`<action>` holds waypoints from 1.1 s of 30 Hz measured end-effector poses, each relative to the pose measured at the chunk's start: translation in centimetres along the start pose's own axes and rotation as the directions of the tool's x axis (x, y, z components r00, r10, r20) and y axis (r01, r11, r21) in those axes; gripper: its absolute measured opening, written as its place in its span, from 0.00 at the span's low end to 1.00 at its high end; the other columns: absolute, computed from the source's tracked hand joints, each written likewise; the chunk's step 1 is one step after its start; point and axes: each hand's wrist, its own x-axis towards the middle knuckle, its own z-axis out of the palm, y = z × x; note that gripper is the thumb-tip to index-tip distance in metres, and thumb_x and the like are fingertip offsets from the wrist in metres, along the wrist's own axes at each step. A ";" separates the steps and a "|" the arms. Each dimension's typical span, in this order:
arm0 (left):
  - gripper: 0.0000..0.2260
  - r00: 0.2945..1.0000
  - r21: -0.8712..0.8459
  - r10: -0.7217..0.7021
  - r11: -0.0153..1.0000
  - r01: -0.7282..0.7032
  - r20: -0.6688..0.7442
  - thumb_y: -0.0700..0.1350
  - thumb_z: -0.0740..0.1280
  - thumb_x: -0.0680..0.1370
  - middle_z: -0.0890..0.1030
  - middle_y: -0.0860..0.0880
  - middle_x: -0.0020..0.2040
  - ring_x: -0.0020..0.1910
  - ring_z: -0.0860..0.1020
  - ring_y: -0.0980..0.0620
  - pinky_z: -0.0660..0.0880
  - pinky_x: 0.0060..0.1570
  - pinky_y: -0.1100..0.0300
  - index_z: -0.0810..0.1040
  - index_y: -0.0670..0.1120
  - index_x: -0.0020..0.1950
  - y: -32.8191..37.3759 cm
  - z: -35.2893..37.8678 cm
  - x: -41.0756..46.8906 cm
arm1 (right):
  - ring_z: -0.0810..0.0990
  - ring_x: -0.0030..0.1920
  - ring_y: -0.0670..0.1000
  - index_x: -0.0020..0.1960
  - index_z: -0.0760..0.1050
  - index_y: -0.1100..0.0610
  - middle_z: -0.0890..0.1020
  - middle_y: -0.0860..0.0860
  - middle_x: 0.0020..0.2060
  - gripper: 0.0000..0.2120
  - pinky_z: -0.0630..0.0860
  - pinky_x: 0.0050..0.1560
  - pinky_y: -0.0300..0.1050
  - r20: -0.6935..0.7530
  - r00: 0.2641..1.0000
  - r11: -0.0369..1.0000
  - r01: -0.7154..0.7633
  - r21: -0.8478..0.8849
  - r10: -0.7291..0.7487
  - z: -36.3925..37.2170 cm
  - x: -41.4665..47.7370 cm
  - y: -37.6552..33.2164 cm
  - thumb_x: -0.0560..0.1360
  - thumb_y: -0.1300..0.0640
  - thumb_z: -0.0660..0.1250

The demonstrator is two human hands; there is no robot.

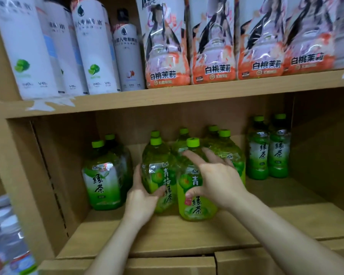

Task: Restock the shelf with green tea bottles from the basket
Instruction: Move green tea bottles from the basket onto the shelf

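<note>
Several green tea bottles with green caps stand upright on the lower cardboard shelf (187, 235). My left hand (141, 197) cups the left side of one front bottle (159, 171). My right hand (216, 175) rests on the bottle next to it (195, 207), thumb on its label and fingers spread over its shoulder. Another green tea bottle (102, 181) stands to the left. A pair of them (268, 149) stands at the back right. More bottles stand behind the two I touch. The basket is not in view.
The upper shelf (167, 96) carries tall white bottles (95, 46) at the left and orange peach-jasmine bottles (213, 42) at the right. Cardboard side walls (28, 175) close in the lower shelf. Blurred bottles (6, 235) lie at the lower left, outside the shelf.
</note>
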 end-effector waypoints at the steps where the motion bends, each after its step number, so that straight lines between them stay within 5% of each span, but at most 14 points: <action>1: 0.40 1.000 -0.015 -0.014 1.000 0.014 0.016 0.43 0.75 0.70 0.75 0.56 0.57 0.57 0.75 0.55 0.70 0.59 0.62 0.56 0.51 0.76 -0.4 -0.3 0.3 | 0.59 0.76 0.60 0.75 0.45 0.36 0.54 0.58 0.77 0.51 0.55 0.74 0.59 0.009 1.000 1.000 -0.001 -0.011 0.001 -0.1 0.2 0.1 0.62 0.37 0.74; 6: 0.25 0.995 -0.070 -0.101 0.993 0.099 -0.020 0.42 0.70 0.73 0.79 0.53 0.57 0.61 0.77 0.48 0.73 0.62 0.45 0.68 0.56 0.67 -3.7 -1.4 1.7 | 0.61 0.74 0.64 0.75 0.46 0.39 0.53 0.59 0.77 0.49 0.64 0.70 0.57 0.097 0.995 0.997 -0.028 -0.065 0.034 -0.4 2.0 0.1 0.66 0.42 0.75; 10: 0.40 0.993 -0.075 -0.111 0.991 0.113 0.037 0.45 0.74 0.71 0.75 0.54 0.62 0.61 0.75 0.51 0.72 0.63 0.48 0.54 0.58 0.75 -2.8 -1.4 1.6 | 0.60 0.74 0.63 0.75 0.46 0.41 0.52 0.60 0.77 0.46 0.72 0.62 0.58 0.115 0.991 0.993 -0.047 -0.112 0.060 0.4 3.9 -0.4 0.69 0.45 0.74; 13: 0.50 0.999 -0.004 -0.036 0.999 0.036 0.035 0.49 0.78 0.66 0.71 0.54 0.66 0.62 0.74 0.51 0.74 0.61 0.49 0.45 0.63 0.74 -1.6 -1.1 1.6 | 0.61 0.74 0.62 0.76 0.46 0.43 0.58 0.62 0.74 0.46 0.62 0.68 0.60 0.063 0.996 0.973 -0.054 -0.224 0.070 1.3 4.9 -0.9 0.69 0.42 0.72; 16: 0.50 1.000 0.150 0.018 0.989 -0.016 -0.013 0.53 0.77 0.66 0.69 0.50 0.71 0.64 0.74 0.46 0.75 0.59 0.47 0.41 0.69 0.71 -0.4 -0.5 1.7 | 0.63 0.73 0.59 0.75 0.48 0.42 0.63 0.60 0.73 0.46 0.55 0.68 0.62 -0.022 0.999 0.946 -0.049 -0.321 0.044 1.7 5.3 -0.7 0.66 0.36 0.70; 20: 0.48 0.999 0.312 -0.021 0.950 0.029 -0.031 0.59 0.73 0.68 0.68 0.48 0.72 0.60 0.77 0.41 0.76 0.53 0.48 0.37 0.67 0.71 0.6 0.9 1.7 | 0.63 0.74 0.57 0.75 0.44 0.40 0.61 0.59 0.75 0.47 0.52 0.69 0.64 -0.046 0.999 0.951 -0.028 -0.309 0.014 2.1 5.0 0.2 0.67 0.32 0.67; 23: 0.48 0.997 0.376 -0.060 0.924 0.072 -0.044 0.60 0.71 0.70 0.66 0.47 0.73 0.59 0.77 0.39 0.76 0.52 0.46 0.33 0.67 0.70 0.9 1.2 1.9 | 0.52 0.78 0.55 0.75 0.40 0.38 0.56 0.56 0.77 0.46 0.47 0.70 0.66 -0.045 0.999 0.960 0.009 -0.279 -0.023 1.7 4.4 1.2 0.68 0.31 0.65; 26: 0.49 0.999 0.416 -0.048 0.908 0.051 -0.019 0.59 0.70 0.71 0.64 0.44 0.73 0.63 0.74 0.40 0.75 0.52 0.45 0.30 0.63 0.71 0.6 1.3 2.0 | 0.44 0.78 0.54 0.75 0.43 0.37 0.54 0.53 0.78 0.41 0.49 0.70 0.67 -0.214 0.977 0.989 -0.046 -0.142 0.014 0.7 2.5 2.4 0.72 0.36 0.65; 28: 0.50 1.000 0.432 -0.021 0.902 0.025 -0.014 0.58 0.70 0.72 0.61 0.43 0.74 0.69 0.68 0.41 0.74 0.55 0.45 0.30 0.59 0.73 0.8 1.3 2.1 | 0.47 0.78 0.58 0.76 0.47 0.37 0.52 0.55 0.78 0.40 0.55 0.71 0.66 -0.327 0.921 0.976 -0.184 0.116 0.213 0.8 0.9 3.7 0.73 0.41 0.68; 30: 0.49 1.000 0.466 0.004 0.885 0.010 -0.028 0.57 0.69 0.72 0.53 0.43 0.77 0.74 0.58 0.42 0.71 0.60 0.45 0.31 0.55 0.74 1.2 1.3 2.0 | 0.54 0.76 0.63 0.76 0.47 0.37 0.49 0.57 0.78 0.43 0.62 0.70 0.61 -0.234 0.892 0.875 -0.274 0.399 0.386 1.4 0.0 5.3 0.72 0.47 0.71; 33: 0.47 0.983 0.563 0.181 0.815 -0.137 -0.022 0.55 0.69 0.73 0.44 0.44 0.78 0.76 0.47 0.42 0.63 0.69 0.44 0.34 0.57 0.75 1.8 1.3 1.2 | 0.69 0.70 0.61 0.76 0.49 0.37 0.48 0.54 0.78 0.44 0.71 0.63 0.50 -0.124 0.911 0.804 -0.275 0.527 0.393 2.6 -0.3 6.6 0.71 0.54 0.74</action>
